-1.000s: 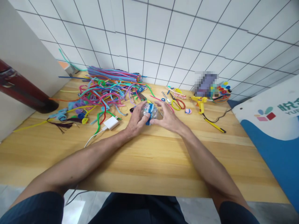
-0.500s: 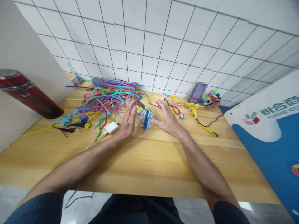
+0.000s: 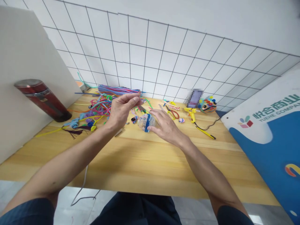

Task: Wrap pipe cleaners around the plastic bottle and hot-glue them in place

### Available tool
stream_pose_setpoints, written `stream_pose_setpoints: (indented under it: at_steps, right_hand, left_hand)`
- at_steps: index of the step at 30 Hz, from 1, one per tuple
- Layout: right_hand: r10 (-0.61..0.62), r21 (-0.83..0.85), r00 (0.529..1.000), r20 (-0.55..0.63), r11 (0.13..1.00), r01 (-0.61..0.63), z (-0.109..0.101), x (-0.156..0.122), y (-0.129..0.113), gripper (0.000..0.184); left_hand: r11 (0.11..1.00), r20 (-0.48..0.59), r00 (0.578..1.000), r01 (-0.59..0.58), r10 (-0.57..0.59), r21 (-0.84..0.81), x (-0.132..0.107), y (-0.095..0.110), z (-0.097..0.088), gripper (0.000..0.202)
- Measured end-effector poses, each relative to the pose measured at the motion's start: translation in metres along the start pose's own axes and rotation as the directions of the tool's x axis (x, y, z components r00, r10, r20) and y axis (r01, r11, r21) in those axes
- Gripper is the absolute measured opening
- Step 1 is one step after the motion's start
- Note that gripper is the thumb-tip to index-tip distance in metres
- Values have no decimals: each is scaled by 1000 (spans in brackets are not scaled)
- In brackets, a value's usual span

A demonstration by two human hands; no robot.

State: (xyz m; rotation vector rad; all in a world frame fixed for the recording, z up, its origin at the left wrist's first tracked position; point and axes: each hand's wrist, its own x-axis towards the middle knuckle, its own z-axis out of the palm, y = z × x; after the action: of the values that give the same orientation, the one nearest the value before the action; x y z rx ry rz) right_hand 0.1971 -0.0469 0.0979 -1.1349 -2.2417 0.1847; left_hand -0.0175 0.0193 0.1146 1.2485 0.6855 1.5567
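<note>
A round, speckled, see-through ball (image 3: 141, 122) with a blue band sits on the wooden table between my hands. My left hand (image 3: 123, 111) is raised to the upper left of the ball, thumb and fingers pressed together in a pinch. Whatever may be between those fingertips is too small to make out. Beside the ball, on its right, my right hand (image 3: 167, 127) has its fingers stretched and apart, the thumb at the ball's edge. A small dark piece with blue and pink (image 3: 134, 119) lies just left of the ball.
Tangled pipe cleaners (image 3: 100, 106) and a bundle of them (image 3: 117, 90) lie at the back left, near a red thermos (image 3: 44, 100). Rightward are scissors (image 3: 173, 113), a yellow glue gun (image 3: 192, 114) with a cord, a yellow cutter knife (image 3: 205, 130) and a blurred phone (image 3: 195, 97).
My left hand has lifted away from the ball's left side, its fingers closing into a pinch. The right hand stays at the ball. The view has shifted slightly.
</note>
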Motion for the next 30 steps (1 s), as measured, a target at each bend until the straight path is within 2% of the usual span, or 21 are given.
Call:
stream_pose_setpoints:
  at_steps: [2, 5, 10, 15, 22, 26, 30]
  right_hand:
    - [-32, -44, 998, 58, 998, 35, 4, -2, -11, 59]
    - [-58, -79, 988, 147, 994, 70, 10, -6, -24, 60]
    - [-76, -116, 969, 237, 988, 106, 19, -16, -35, 58]
    - [-79, -123, 963, 258, 986, 114, 24, -24, -44, 59]
    - [-95, -113, 948, 305, 984, 135, 29, -30, -53, 58]
    - [-131, -84, 951, 279, 984, 160, 30, -37, -49, 51]
    - [-142, -80, 961, 239, 983, 165, 36, -45, -41, 47]
  left_hand:
    - [994, 60, 996, 74, -70, -77, -11, 9, 9, 42]
    - [961, 167, 966, 223, -195, -166, -25, 13, 18, 46]
    - [909, 273, 914, 362, -301, -208, -35, 14, 19, 48]
    - [914, 270, 901, 385, -340, -132, -45, 12, 15, 39]
    - [900, 228, 909, 393, -349, -188, -57, 2, 12, 37]
    - [900, 247, 909, 386, -335, -200, -61, -4, 10, 41]
    - [918, 265, 907, 372, -327, -140, -68, -7, 7, 35]
